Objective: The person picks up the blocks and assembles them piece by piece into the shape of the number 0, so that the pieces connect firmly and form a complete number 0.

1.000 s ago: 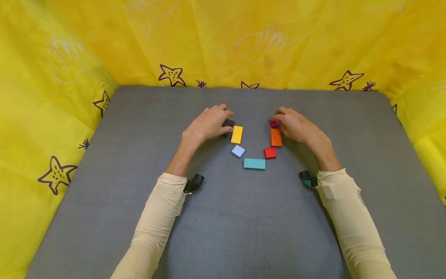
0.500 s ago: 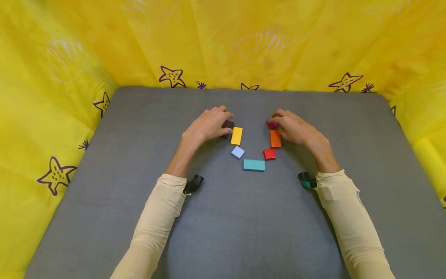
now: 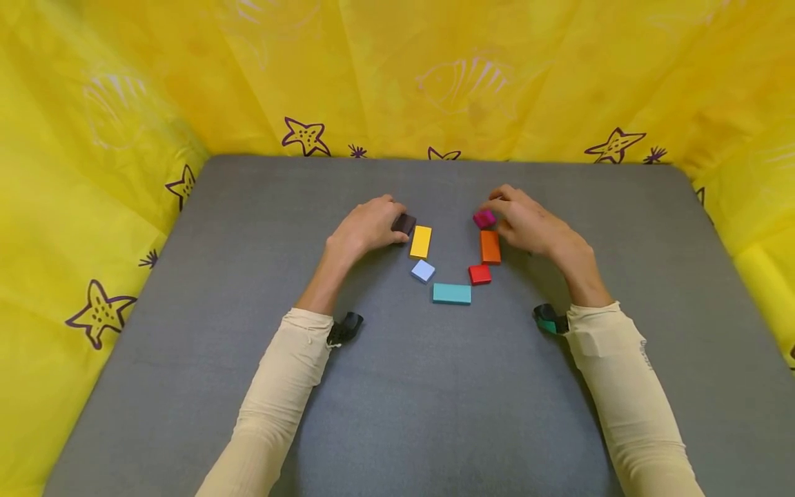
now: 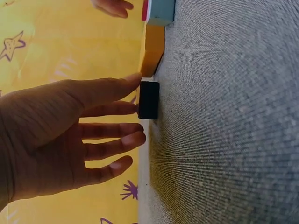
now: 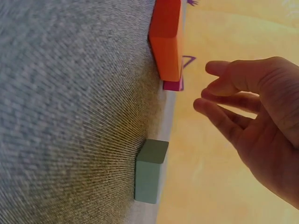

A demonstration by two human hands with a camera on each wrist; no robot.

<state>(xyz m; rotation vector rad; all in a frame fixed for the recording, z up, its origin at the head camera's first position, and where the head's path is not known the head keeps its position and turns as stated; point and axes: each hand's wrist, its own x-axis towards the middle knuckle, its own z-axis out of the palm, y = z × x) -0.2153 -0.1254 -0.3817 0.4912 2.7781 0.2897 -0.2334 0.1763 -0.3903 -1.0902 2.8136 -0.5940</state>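
Observation:
In the head view my left hand (image 3: 370,224) holds a dark brown block (image 3: 405,224) between thumb and forefinger; the other fingers are loosely bent in the left wrist view. A yellow block (image 3: 420,242) lies just right of it. My right hand (image 3: 528,221) is raised slightly above a magenta block (image 3: 484,219), fingers loosely bent and holding nothing; the right wrist view shows them apart from the blocks. Just below the magenta block lies an orange block (image 3: 490,247). A grey-green block (image 5: 152,172) stands near the right hand, covered by it in the head view.
A light blue block (image 3: 424,270), a teal block (image 3: 452,294) and a red block (image 3: 480,275) complete a U-shaped curve on the grey table (image 3: 397,400). Yellow cloth (image 3: 373,76) with sea drawings surrounds the table's back and sides.
My right hand has shifted the magenta block slightly left and let go of it, drawing up and away. My left thumb and forefinger have closed around the dark brown block.

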